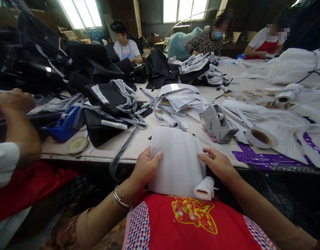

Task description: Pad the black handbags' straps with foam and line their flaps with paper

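Note:
A white foam sheet [177, 161] stands upright at the table's front edge, against my red apron; it looks wrapped around something flat that I cannot make out. My left hand [145, 166] grips its left side, thumb on the near face and fingers hidden behind. At the right edge, the thumb and fingers of my right hand [216, 163] pinch the foam. A small foam-wrapped roll [205, 189] hangs at the lower right corner. Just beyond lie a stack of white papers [184, 99] and a grey tape dispenser [218, 123].
Black bags [104, 123] with wrapped straps lie left of centre, near a blue tape dispenser [65, 123]. Purple tape [269, 158] and white foam [285, 126] cover the right side. A co-worker's arm [19, 125] reaches in at left; several people work across the table.

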A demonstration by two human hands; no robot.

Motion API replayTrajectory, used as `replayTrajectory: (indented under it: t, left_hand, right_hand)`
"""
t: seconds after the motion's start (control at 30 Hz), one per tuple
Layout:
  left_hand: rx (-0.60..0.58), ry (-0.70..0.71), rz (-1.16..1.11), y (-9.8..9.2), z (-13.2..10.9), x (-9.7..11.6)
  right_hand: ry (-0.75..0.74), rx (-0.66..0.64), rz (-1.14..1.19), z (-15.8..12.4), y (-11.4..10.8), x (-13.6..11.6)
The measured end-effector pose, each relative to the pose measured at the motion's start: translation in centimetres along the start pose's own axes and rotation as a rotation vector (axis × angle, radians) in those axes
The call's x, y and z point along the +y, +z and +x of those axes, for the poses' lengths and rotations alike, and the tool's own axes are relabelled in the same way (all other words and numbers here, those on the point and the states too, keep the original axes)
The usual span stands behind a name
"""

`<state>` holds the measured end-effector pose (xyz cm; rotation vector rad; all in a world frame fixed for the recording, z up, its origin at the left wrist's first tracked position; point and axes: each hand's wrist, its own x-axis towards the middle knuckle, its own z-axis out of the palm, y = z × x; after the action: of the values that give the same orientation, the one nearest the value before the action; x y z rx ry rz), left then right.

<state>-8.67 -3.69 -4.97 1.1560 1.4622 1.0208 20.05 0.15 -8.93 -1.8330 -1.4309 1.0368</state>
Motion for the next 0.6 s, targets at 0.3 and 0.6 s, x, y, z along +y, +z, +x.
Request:
replayTrajectory:
  t: [0.3,0.6]
  left_hand:
    - [0.077,0.112,0.133,0.9,0.1,-0.1]
    - [0.153,0.081,0.289,-2.5,3.3,-3.3]
  right_hand:
    - [0.206,-0.367,0.684,-0.8,-1.2,-0.9]
    - [0.112,0.029,0.816,0.2,0.6,1.0]
